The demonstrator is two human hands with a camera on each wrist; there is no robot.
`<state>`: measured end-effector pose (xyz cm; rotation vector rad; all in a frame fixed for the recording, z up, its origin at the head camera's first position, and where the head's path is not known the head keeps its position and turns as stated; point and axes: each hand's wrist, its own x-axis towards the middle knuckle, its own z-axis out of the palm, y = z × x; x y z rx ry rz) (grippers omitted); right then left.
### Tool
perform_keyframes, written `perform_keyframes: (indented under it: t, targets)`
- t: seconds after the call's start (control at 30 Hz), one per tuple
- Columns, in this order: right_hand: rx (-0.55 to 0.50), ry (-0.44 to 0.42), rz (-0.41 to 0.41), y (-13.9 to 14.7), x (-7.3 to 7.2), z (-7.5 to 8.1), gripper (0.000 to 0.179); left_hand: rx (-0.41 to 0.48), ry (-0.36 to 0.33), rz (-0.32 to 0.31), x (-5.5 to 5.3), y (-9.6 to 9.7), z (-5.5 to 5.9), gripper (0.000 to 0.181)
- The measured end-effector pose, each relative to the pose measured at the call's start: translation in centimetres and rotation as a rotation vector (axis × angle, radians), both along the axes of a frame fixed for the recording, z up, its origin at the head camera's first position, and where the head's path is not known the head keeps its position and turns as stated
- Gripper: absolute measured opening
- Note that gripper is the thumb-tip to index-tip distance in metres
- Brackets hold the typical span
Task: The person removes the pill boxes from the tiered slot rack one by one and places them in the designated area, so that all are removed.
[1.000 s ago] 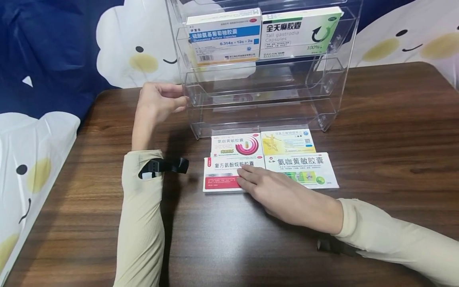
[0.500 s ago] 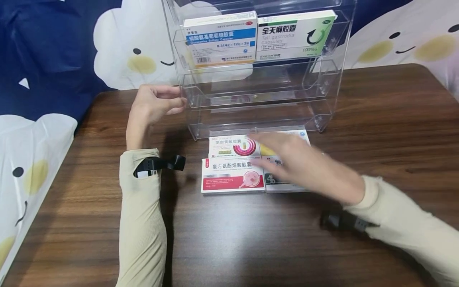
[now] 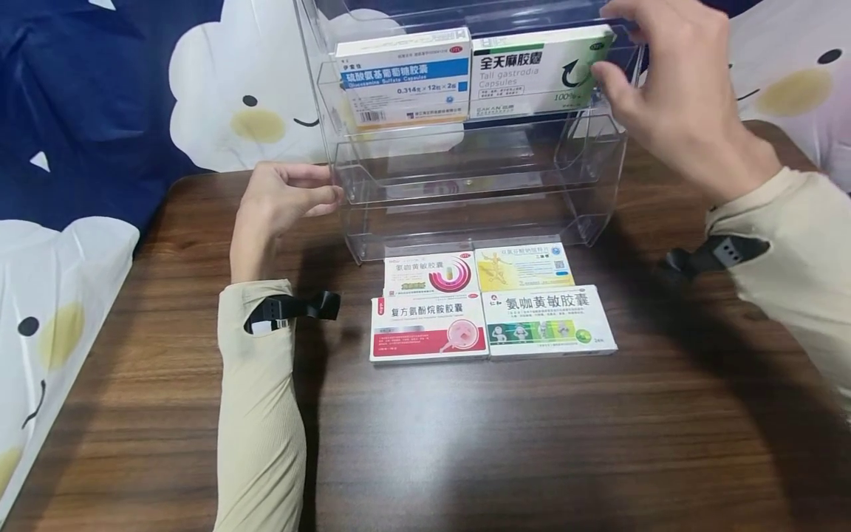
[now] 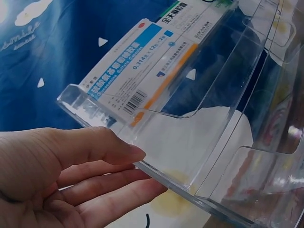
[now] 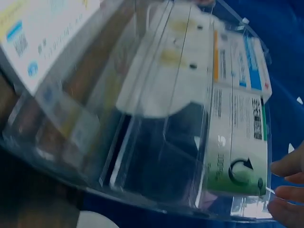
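A clear acrylic display rack (image 3: 592, 222) stands at the back of the table. My left hand (image 3: 279, 196) pinches its left side edge; in the left wrist view the thumb (image 4: 118, 149) lies over that edge, with the fingers behind it. A blue-and-white medicine box (image 3: 405, 81) and a green-and-white medicine box (image 3: 538, 74) sit side by side on an upper shelf. At the rack's right end is my right hand (image 3: 685, 103), thumb and fingers spread apart around the side, thumb tip overlapping the green-and-white box's right edge. The right wrist view is blurred.
Several medicine boxes lie flat before the rack in two rows: a pink-ringed box (image 3: 428, 272) and a yellow box (image 3: 525, 267) behind, a red-and-white box (image 3: 428, 329) and a green-banded white box (image 3: 548, 321) in front. A cloud-patterned cloth (image 3: 226, 89) hangs behind the table.
My right hand has left the front row of boxes, passed over them and risen to the rack's upper right side. My left hand stays at the rack's left edge.
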<state>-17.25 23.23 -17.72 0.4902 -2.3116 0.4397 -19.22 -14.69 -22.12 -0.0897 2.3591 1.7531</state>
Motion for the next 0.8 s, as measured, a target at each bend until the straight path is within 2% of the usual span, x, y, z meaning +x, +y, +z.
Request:
perform_keyframes:
  t: [0.07,0.17,0.23,0.37,0.5,0.8]
  targets:
    - [0.002,-0.066,-0.031,0.1,-0.4,0.5,0.037,-0.005,-0.008,-0.001,0.0,0.0,0.2,0.040]
    - [-0.022,-0.228,-0.081,-0.2,-0.7,1.1,0.041,-0.026,-0.009,0.000,-0.1,0.0,0.5,0.040]
    - [-0.038,-0.307,-0.097,-0.3,-1.0,1.4,0.042,-0.024,-0.008,0.002,-0.1,-0.1,0.6,0.039]
    - [-0.046,-0.404,-0.125,-0.2,-1.7,2.0,0.040,-0.011,-0.008,0.007,-0.1,-0.1,0.6,0.036]
    - [-0.030,-0.455,-0.150,-0.1,-2.3,2.4,0.037,-0.032,-0.004,0.006,-0.2,-0.2,0.6,0.035]
    - [0.000,-0.440,-0.149,0.0,-2.5,2.5,0.036,-0.038,-0.005,0.004,-0.3,-0.1,0.5,0.036]
